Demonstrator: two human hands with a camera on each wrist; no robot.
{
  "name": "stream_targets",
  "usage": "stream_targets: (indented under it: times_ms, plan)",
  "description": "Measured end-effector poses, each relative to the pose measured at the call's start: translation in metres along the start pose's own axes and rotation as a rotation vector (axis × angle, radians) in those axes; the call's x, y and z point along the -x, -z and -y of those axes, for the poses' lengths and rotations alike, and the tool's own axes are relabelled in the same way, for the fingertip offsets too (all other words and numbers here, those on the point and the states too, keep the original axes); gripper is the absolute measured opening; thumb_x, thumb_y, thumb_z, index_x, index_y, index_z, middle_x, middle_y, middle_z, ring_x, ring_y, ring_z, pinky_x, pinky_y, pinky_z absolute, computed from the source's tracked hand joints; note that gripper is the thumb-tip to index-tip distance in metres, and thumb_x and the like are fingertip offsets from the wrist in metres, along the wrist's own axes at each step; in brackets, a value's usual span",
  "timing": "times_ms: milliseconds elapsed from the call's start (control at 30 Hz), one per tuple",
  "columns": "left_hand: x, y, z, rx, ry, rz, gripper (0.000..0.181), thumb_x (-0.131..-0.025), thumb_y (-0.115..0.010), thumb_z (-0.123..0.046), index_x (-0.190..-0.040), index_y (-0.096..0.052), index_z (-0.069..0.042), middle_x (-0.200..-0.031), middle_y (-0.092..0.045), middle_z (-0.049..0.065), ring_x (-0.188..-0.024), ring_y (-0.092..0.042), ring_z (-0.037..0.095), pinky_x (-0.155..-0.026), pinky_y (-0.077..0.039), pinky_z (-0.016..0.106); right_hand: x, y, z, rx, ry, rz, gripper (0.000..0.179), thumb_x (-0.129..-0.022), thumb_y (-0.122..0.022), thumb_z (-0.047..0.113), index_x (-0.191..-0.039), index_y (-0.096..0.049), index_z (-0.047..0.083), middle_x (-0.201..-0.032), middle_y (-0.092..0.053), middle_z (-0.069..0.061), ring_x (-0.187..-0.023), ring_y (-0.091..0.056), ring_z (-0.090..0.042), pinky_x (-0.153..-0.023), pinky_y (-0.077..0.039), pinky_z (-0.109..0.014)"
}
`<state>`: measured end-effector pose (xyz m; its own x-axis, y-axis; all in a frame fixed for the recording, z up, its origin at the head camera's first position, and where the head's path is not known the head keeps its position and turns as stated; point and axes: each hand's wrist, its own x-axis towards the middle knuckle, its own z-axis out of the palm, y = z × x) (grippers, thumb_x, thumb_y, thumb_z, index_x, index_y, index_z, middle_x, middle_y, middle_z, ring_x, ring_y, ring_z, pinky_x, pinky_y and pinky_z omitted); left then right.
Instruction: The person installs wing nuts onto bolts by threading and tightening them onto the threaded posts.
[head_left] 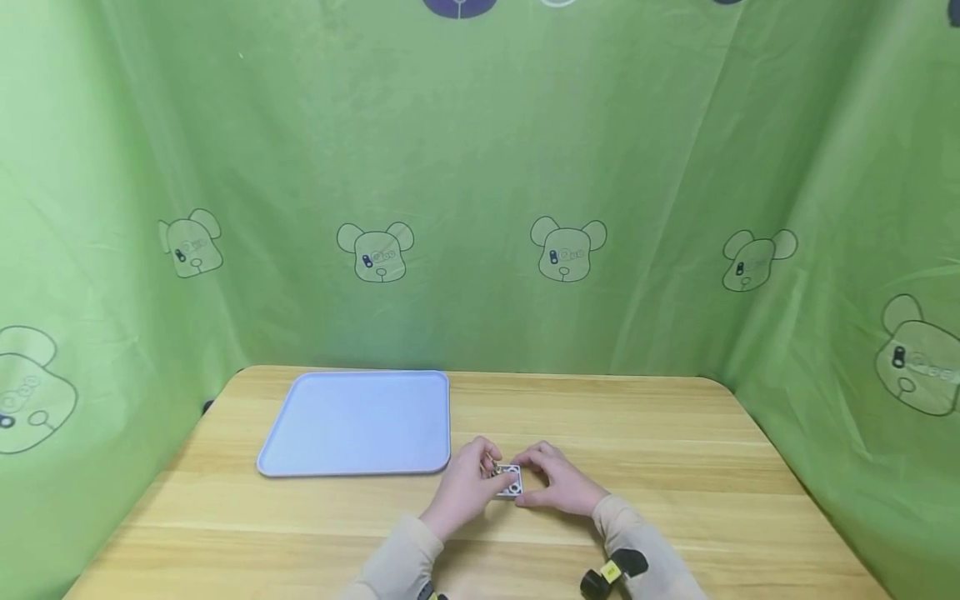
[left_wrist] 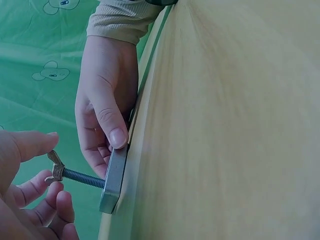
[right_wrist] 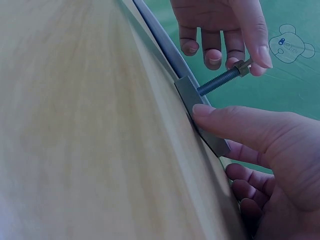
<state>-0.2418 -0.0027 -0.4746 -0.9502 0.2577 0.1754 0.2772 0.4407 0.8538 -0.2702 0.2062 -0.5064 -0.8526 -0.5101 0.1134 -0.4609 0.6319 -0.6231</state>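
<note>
A small grey rectangular metal plate (head_left: 517,469) with round holes lies on the wooden table, between both hands. From its face rises a threaded bolt (left_wrist: 82,177), a brass-coloured wing nut (left_wrist: 56,170) at its top end. My left hand (head_left: 462,490) pinches this wing nut between thumb and index finger; its other fingers are loosely bent beside the bolt. With thumb and fingers on opposite edges, my right hand (head_left: 561,485) holds the plate from the right. In the right wrist view the right thumb (right_wrist: 225,122) presses along the plate's near side.
A pale blue tray (head_left: 360,423) rests on the table (head_left: 637,433) at the back left, its right edge near my left hand. Green curtains (head_left: 480,167) with bear-head prints enclose the table at the back and both sides.
</note>
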Motion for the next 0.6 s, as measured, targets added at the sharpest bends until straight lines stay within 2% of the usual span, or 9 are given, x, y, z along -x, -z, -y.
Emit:
stream_targets:
  times_ms: [333, 600]
  plan:
    - [0.0009, 0.0016, -0.0007, -0.010, -0.016, 0.011, 0.029, -0.082, -0.076, -0.020, -0.103, -0.060, -0.007, -0.087, -0.058, 0.004, -0.073, -0.047, 0.008, -0.064, -0.040, 0.020, 0.0011, 0.0001, 0.0004, 0.002, 0.006, 0.000, 0.057, -0.076, -0.078, 0.043, -0.122, -0.061, 0.012, -0.116, -0.053, -0.001, -0.111, -0.050, -0.022, -0.099, -0.043, -0.044]
    - [-0.0004, 0.0074, -0.0020, -0.024, -0.032, 0.060, 0.028, -0.083, -0.075, -0.016, -0.106, -0.064, -0.005, -0.090, -0.062, 0.005, -0.073, -0.051, 0.009, -0.064, -0.043, 0.021, 0.0007, -0.0004, -0.0006, 0.001, 0.003, -0.004, 0.057, -0.076, -0.079, 0.042, -0.122, -0.062, 0.012, -0.116, -0.054, -0.001, -0.110, -0.051, -0.022, -0.098, -0.044, -0.044]
